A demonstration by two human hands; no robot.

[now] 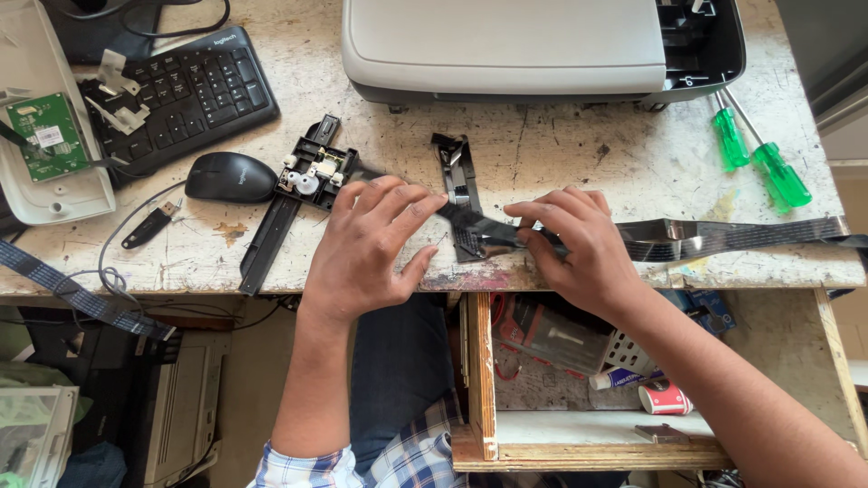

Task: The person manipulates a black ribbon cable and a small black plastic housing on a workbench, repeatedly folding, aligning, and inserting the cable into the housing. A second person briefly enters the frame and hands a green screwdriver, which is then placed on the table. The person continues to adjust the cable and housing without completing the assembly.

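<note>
A long flat black ribbon cable runs across the worn workbench from a black plastic mechanism with white gears to the right edge. My left hand lies on the cable near its left part, fingers spread and pressing down. My right hand pinches the cable at its folded middle. A small black plastic bracket lies just behind the hands. A long black rail extends from the mechanism toward the bench's front edge.
A grey printer or scanner body stands at the back. Two green-handled screwdrivers lie at right. At left are a black keyboard, a mouse, a USB stick and a green circuit board. An open wooden drawer holds clutter below.
</note>
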